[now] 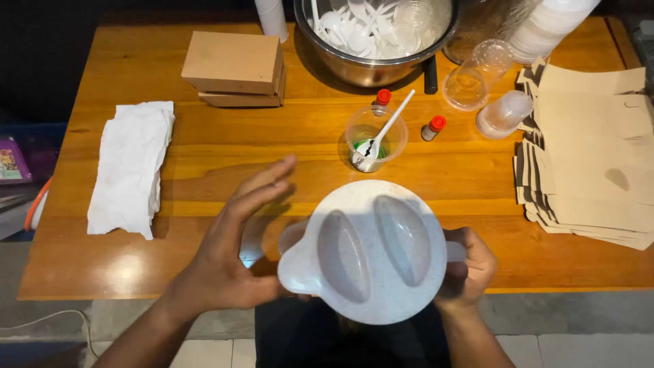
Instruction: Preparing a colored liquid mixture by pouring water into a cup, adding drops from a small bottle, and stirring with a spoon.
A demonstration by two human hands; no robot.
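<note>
Your right hand [469, 267] grips white jug [369, 251] by handle; left hand [235, 245] open, flat beside spout. Small cup [375, 138] straight ahead.

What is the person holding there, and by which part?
A white lidded jug: the right hand grips its handle side; the open left hand rests against its spout side.

head cam | looks steeply down – close above wooden table [204, 163]
</note>
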